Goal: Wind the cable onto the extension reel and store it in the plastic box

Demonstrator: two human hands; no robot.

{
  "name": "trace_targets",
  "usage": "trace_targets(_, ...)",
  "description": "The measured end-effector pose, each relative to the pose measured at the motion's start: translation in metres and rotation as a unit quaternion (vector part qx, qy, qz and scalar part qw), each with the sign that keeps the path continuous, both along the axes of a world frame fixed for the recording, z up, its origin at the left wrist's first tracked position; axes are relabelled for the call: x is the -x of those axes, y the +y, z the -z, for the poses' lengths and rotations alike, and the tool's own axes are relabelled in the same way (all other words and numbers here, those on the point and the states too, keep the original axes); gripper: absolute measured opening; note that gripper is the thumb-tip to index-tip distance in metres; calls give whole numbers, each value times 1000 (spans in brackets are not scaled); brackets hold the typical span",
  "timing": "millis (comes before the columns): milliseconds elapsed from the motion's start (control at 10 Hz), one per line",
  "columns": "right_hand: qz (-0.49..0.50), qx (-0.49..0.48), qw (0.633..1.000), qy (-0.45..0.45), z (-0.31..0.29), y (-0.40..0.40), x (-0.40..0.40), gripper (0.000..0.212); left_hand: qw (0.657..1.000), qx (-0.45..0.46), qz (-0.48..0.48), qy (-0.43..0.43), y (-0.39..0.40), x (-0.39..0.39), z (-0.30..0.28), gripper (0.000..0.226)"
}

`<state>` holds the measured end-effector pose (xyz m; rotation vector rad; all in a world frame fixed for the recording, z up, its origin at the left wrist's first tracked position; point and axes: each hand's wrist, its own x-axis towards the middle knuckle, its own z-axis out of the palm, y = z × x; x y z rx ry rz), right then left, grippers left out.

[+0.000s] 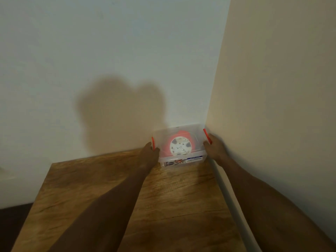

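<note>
A clear plastic box (pixel 197 160) with a clear lid and red side clips sits at the far right corner of the wooden table, against both walls. Inside it lies the extension reel (pixel 180 145), orange with a white round face, seen through the lid. My left hand (pixel 150 151) grips the box's left side at the red clip (pixel 153 142). My right hand (pixel 214 146) grips the right side at the other red clip (pixel 207 135). The cable itself cannot be made out.
The wooden table (pixel 127 197) stretches toward me. White walls meet in a corner right behind the box. A grey strip (pixel 229 197) runs along the table's right edge by the wall. Dark floor shows at lower left.
</note>
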<state>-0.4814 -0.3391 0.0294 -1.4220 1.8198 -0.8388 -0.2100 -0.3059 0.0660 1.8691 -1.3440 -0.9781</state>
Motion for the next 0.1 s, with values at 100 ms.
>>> trace_targets(100,35,12,999,-22,-1,28,-10,57,999,27,-6,25,25,-4,4,31)
